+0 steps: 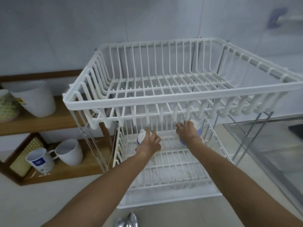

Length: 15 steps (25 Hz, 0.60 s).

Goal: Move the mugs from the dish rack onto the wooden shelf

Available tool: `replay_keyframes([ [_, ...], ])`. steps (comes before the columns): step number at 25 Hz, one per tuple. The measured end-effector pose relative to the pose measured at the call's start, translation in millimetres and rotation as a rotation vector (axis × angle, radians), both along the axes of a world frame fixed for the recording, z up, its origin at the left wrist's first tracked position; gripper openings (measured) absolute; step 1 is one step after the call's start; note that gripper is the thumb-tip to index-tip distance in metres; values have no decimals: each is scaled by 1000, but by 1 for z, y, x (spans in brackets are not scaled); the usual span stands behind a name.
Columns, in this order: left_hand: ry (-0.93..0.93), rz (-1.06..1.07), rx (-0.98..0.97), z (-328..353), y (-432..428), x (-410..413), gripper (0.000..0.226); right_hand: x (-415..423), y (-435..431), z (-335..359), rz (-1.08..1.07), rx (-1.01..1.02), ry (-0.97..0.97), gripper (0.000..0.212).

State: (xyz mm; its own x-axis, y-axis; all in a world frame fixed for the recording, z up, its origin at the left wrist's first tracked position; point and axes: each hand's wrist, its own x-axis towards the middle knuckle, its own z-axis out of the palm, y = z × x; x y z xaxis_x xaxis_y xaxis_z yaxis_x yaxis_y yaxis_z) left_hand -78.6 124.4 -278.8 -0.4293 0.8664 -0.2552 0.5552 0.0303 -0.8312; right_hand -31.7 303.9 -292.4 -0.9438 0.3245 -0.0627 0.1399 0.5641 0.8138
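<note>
A white two-tier dish rack (164,102) stands in front of me. Both my arms reach into its lower tier (173,167). My left hand (150,141) is closed around a white mug with a blue band (140,138). My right hand (186,131) grips a second white and blue mug (197,126) near the back of that tier. The wooden shelf (65,169) at the left holds a white mug with a blue label (40,160) and a plain white mug (69,152) on its lower board.
The upper shelf board (49,123) carries a large white cup (35,98) and a patterned container (7,105). The rack's top tier (160,82) holds nothing. A metal object (127,221) shows at the bottom edge. A glass panel (270,153) stands at the right.
</note>
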Motion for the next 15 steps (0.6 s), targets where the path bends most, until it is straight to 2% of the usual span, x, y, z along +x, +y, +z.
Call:
replay_keyframes([
  [2,-44,19,79,-2,-4,0,77,-1,1,-4,38,109,-61,64],
  [4,-87,36,156,-4,-12,0,76,-1,4,4,36,95,-61,61],
  [6,-131,44,250,-5,-24,3,74,5,3,20,-38,-55,31,60],
  [10,-413,150,537,19,-47,24,79,45,-9,40,-169,-398,248,86],
  [12,-595,169,741,34,-62,41,88,72,-18,42,-281,-709,447,85],
  [15,-1018,189,1136,44,-103,73,100,109,-42,36,-307,-1437,909,73],
])
